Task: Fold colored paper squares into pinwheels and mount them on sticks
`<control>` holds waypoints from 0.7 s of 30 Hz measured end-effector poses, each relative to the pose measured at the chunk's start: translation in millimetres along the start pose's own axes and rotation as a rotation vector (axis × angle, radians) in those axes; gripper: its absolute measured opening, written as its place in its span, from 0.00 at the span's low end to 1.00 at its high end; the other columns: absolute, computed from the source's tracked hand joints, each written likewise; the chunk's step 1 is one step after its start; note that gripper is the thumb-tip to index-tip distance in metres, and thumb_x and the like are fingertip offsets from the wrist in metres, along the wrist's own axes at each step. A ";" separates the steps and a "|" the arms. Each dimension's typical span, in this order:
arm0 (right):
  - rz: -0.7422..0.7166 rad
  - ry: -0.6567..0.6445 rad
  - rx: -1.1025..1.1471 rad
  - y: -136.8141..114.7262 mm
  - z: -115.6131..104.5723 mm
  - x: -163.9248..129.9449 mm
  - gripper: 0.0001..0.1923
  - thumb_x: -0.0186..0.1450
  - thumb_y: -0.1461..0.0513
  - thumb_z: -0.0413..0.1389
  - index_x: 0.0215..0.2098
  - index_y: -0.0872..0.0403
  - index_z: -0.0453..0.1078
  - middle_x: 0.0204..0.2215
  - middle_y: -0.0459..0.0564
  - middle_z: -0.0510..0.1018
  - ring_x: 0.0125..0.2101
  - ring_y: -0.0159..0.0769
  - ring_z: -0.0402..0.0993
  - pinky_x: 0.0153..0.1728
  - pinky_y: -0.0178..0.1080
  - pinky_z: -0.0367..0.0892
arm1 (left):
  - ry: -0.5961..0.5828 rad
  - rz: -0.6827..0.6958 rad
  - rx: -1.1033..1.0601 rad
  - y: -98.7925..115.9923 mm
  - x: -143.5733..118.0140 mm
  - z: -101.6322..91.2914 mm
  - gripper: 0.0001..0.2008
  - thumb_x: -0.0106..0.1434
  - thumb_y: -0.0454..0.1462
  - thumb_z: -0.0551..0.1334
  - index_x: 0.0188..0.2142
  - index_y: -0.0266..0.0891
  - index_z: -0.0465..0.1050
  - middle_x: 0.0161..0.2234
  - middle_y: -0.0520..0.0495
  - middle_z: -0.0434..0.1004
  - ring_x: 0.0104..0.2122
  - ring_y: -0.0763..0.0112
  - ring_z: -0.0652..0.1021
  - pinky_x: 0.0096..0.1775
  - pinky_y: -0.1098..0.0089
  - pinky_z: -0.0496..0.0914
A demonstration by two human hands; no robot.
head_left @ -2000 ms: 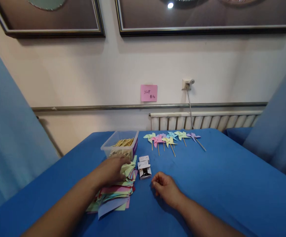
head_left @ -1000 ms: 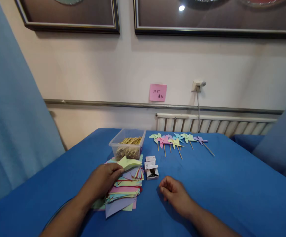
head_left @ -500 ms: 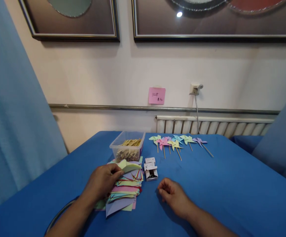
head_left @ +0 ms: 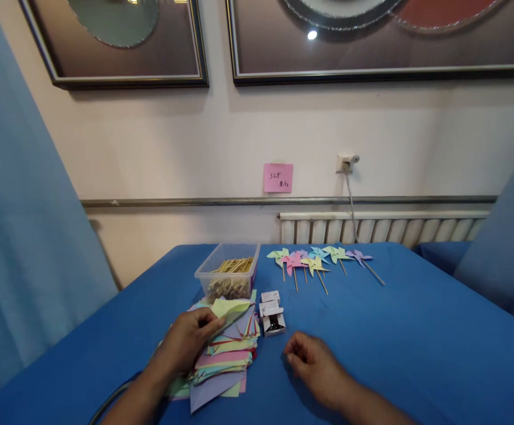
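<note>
Left hand [head_left: 190, 341] pinching top sheet [head_left: 230, 307] edge on paper stack [head_left: 224, 360]; right hand [head_left: 312, 361] loosely curled, empty.

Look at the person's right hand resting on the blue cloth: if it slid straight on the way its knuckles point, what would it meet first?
Probably the small open white box, which lies just beyond and left of the right hand on the blue cloth. Depth is hard to judge; it might narrowly miss it.

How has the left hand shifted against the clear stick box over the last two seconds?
Yes. The left hand has drawn back from the clear stick box toward the person, its fingers now pinching the top green sheet.
</note>
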State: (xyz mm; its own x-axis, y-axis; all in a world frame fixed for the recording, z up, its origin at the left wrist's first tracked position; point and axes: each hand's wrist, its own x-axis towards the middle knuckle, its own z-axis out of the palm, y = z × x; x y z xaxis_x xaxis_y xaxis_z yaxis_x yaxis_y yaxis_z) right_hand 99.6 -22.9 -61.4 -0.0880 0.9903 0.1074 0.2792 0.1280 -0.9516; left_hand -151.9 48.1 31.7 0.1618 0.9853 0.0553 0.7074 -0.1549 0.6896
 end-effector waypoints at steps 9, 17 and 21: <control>-0.007 0.000 -0.021 1.9 -0.2 -0.8 0.04 0.57 0.67 0.50 0.27 0.54 0.66 0.20 0.42 0.67 0.22 0.29 0.61 0.24 0.31 0.56 | -0.104 -0.024 -0.193 -3.6 5.2 -6.6 0.18 0.51 0.51 0.60 0.21 0.37 0.66 0.16 0.58 0.60 0.18 0.77 0.61 0.21 0.75 0.54; 0.023 -0.014 0.093 10.0 0.8 1.1 0.02 0.57 0.64 0.52 0.27 0.54 0.66 0.19 0.41 0.66 0.21 0.29 0.60 0.22 0.31 0.56 | 0.456 0.001 -0.340 19.8 -5.8 -10.0 0.13 0.50 0.47 0.62 0.28 0.40 0.66 0.22 0.56 0.70 0.23 0.73 0.72 0.25 0.75 0.65; 0.071 0.035 0.260 5.2 1.1 5.1 0.07 0.57 0.58 0.55 0.26 0.53 0.65 0.19 0.41 0.66 0.19 0.28 0.61 0.20 0.31 0.57 | 0.487 -0.106 -0.761 55.7 -14.3 -3.7 0.12 0.52 0.42 0.62 0.32 0.42 0.62 0.21 0.57 0.69 0.20 0.74 0.72 0.24 0.74 0.67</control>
State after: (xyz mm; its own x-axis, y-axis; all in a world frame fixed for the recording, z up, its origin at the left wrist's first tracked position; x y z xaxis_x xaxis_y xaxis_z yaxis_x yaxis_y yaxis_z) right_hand 99.5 -17.2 -66.1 -0.0429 0.9981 0.0438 0.0284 0.0450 -0.9986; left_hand -117.3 25.7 72.0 -0.3097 0.9399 0.1439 0.0282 -0.1422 0.9894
